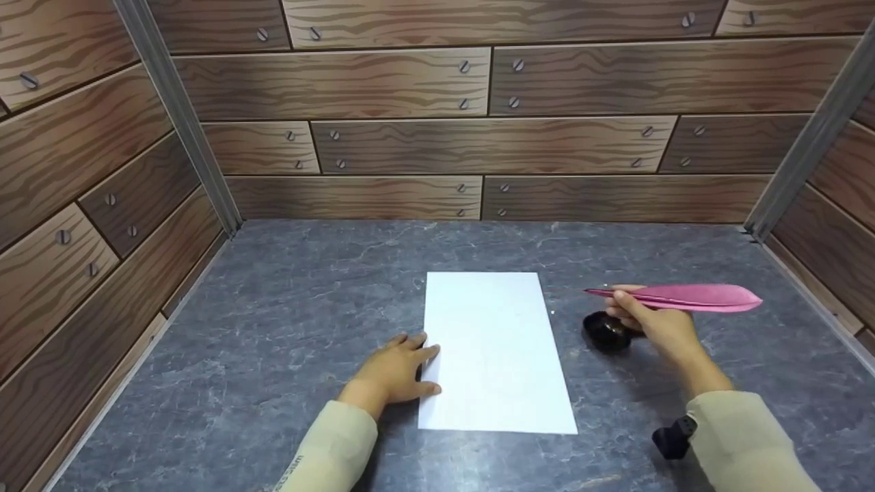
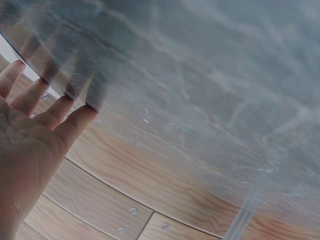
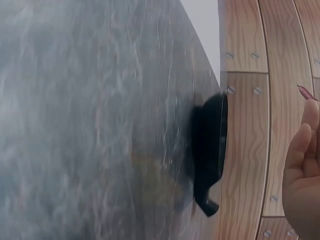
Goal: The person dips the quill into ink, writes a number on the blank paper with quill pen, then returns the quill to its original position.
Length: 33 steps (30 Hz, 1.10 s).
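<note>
A sheet of white paper (image 1: pixel 495 355) lies on the table in the head view. My left hand (image 1: pixel 393 372) rests at its left edge, fingers spread, with the thumb and a fingertip on the sheet. In the left wrist view, that hand's fingers (image 2: pixel 75 120) are straight and touch the tabletop. To the right of the paper, my right hand (image 1: pixel 660 331) pinches a pink feather quill pen (image 1: pixel 711 297), its tip pointing left. Just below that hand stands a small dark bowl (image 1: pixel 607 331); the right wrist view shows a short handle (image 3: pixel 206 204) on it.
The grey marbled tabletop (image 1: pixel 287 307) is bounded by wood-patterned walls (image 1: pixel 383 147) at the back and both sides. Metal corner posts (image 1: pixel 198 147) stand at the rear. A black device (image 1: pixel 673 438) sits at my right wrist.
</note>
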Tool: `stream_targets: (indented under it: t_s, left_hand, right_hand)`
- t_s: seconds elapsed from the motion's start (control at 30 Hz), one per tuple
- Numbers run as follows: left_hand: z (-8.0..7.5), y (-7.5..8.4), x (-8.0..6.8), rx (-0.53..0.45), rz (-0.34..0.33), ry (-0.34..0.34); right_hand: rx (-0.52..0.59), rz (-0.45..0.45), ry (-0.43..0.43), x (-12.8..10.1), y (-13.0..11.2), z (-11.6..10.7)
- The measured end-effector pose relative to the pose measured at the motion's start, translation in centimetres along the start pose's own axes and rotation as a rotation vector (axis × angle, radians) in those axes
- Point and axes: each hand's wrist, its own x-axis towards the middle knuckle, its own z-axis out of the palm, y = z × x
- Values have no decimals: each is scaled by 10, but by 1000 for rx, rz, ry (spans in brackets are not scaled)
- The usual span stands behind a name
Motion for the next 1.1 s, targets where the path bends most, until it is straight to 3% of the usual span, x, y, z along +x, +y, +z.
stream_targets:
  t_s: [0.2, 0.53, 0.9, 1.1]
  left_hand:
    - [1, 0, -1, -10, -19, -5]
    - [1, 0, -1, -5, -27, -10]
    - [-1, 1, 0, -3, -19, -15]
    - [0, 1, -1, 5, -13, -12]
  right_hand:
    - [72, -4, 32, 13, 40, -35]
    - [55, 55, 40, -7, 10, -42]
    - [-126, 52, 26, -26, -24, -37]
    - [-321, -58, -20, -26, -17, -40]
